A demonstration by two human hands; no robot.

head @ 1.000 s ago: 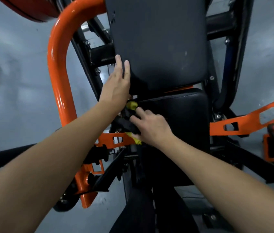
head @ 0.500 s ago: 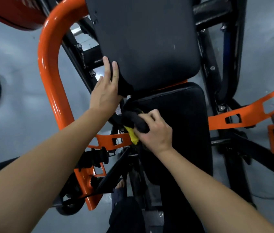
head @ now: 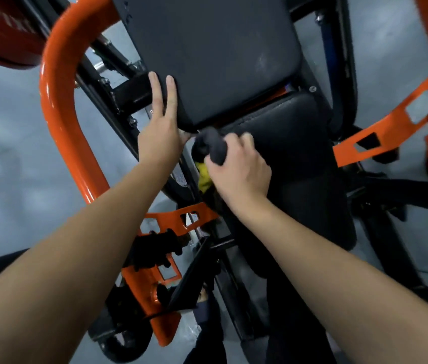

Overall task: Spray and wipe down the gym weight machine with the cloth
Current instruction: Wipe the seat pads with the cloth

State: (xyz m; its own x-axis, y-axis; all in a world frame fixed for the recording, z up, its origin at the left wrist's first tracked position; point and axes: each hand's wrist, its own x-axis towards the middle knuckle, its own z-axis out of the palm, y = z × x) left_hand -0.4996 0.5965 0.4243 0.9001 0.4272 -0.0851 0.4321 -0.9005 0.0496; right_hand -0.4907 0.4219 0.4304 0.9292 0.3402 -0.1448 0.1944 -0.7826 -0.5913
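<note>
Your right hand [head: 239, 169] gripped the bunched dark-grey-and-yellow cloth [head: 211, 148] at the black padded seat's [head: 299, 143] rear-left corner. Your left hand [head: 161, 132], fingers straight, lay against the black back pad's [head: 212, 56] edge, with a clear gap to the curved orange tubular frame [head: 57, 101].

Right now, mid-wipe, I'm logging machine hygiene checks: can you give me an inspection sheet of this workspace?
Surface: black back pad with faint pale scuffs; black seat pad below it.
Job's things: dark cloth with a yellow part, bunched where the two pads meet.
Clutter: nothing seen.
Grips: left hand flat, fingers straight on the back pad's edge; right hand clutches the dark cloth.
Cables: nothing seen.
Surroundings: orange frame tube, grey floor.
</note>
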